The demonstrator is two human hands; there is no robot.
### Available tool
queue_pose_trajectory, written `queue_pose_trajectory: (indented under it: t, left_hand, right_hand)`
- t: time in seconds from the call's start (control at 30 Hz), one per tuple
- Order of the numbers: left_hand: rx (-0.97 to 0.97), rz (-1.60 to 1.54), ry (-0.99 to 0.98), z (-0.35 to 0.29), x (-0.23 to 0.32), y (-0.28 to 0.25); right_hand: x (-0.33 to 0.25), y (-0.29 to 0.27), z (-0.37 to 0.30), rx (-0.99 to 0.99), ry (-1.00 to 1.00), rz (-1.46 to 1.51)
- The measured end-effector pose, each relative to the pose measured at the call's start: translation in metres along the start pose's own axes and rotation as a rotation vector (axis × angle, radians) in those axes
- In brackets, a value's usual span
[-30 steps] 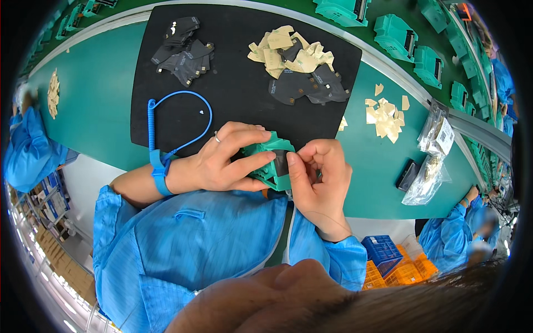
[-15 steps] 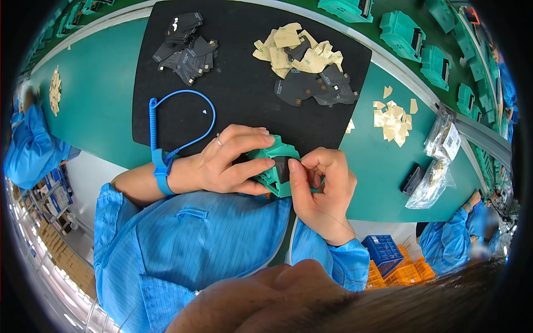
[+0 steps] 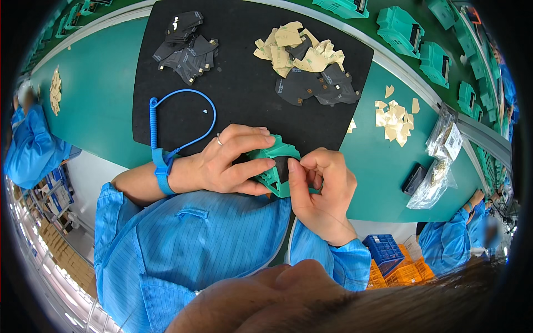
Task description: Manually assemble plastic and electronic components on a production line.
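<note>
A small green plastic housing (image 3: 284, 148) is held by my left hand (image 3: 219, 164), whose fingers reach over its top and side. A thin black sheet (image 3: 281, 167) lies on the housing's right-hand face. My right hand (image 3: 327, 194) is closed, thumb and forefinger pinched at the sheet's right edge; the fingertips hide just how much of it they grip. Around my left wrist sits a blue wrist strap (image 3: 161, 173) with a coiled blue cord (image 3: 154, 125) that loops over the black mat (image 3: 239, 83).
Black flexible pieces (image 3: 189, 58) lie at the mat's far left, beige-backed ones (image 3: 288, 39) at the far right. Beige scraps (image 3: 395, 122) and a clear bag (image 3: 430, 188) are to the right. Green housings (image 3: 400, 30) line the far side. Co-workers in blue sit left and right.
Both hands keep nearly the same hold on the housing and the black sheet. The green housings on the far side have shifted slightly left. The co-worker at the left has moved a little.
</note>
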State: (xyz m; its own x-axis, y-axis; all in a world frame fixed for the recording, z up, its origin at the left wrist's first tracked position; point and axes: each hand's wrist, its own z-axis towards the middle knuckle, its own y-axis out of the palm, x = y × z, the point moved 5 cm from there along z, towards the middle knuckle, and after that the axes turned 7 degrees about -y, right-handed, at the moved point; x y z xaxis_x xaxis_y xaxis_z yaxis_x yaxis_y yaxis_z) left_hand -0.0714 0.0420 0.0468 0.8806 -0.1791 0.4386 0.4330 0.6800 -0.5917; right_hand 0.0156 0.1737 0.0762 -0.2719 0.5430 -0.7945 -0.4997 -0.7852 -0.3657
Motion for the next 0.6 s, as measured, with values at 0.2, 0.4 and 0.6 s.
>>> queue_pose_trajectory:
  t: [0.2, 0.4, 0.6]
  left_hand:
    - [-0.008, 0.001, -0.013, 0.000, -0.001, -0.003]
    - [-0.009, -0.007, -0.015, 0.002, -0.002, -0.005]
    - [-0.119, 0.062, -0.048, 0.011, -0.002, -0.011]
  right_hand:
    - [-0.001, 0.003, 0.001, -0.010, 0.008, -0.006]
    - [0.000, 0.006, 0.000, -0.023, 0.027, 0.018]
    - [-0.003, -0.003, 0.010, -0.071, 0.031, -0.468]
